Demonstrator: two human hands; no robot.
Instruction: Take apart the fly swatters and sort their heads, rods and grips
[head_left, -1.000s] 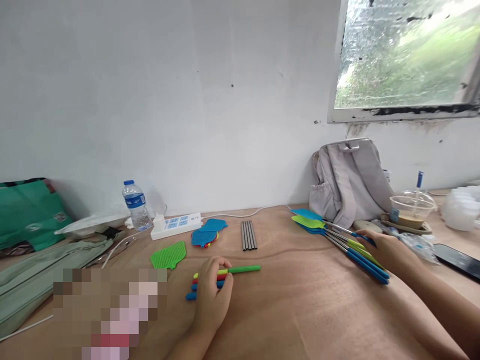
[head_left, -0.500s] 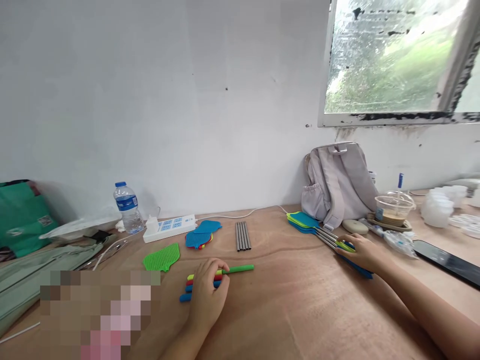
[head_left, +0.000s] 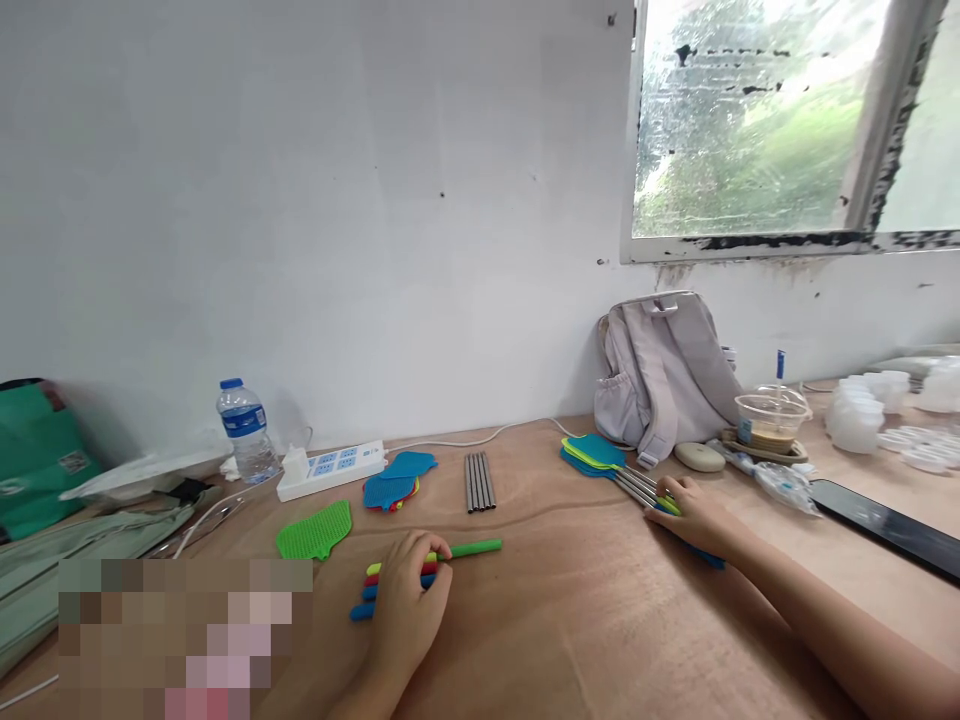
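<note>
My left hand [head_left: 409,605] is curled over several coloured plastic handles on the table. Yellow, red and blue ends [head_left: 363,612] poke out on its left, and a green handle [head_left: 480,548] sticks out past the fingers on the right. At the right, my right hand [head_left: 696,515] is closed around the handles of a stack of fly swatters [head_left: 600,452] with blue and yellow-green heads and metal shafts. Between the hands and farther back lie several metal rods [head_left: 480,482] side by side. Loose swatter heads, a green one [head_left: 315,532] and a blue pile [head_left: 390,490], lie left of the rods.
Along the wall stand a water bottle [head_left: 246,432], a white power strip [head_left: 334,470] and a grey backpack [head_left: 667,375]. To the right are a plastic cup [head_left: 772,415], a phone [head_left: 889,528] and white containers [head_left: 855,415]. A pixelated patch covers the lower left.
The whole view has shifted slightly, with the scene sitting a little farther left and lower. My right hand has drawn slightly toward the swatter heads; the left stays on the handles.
</note>
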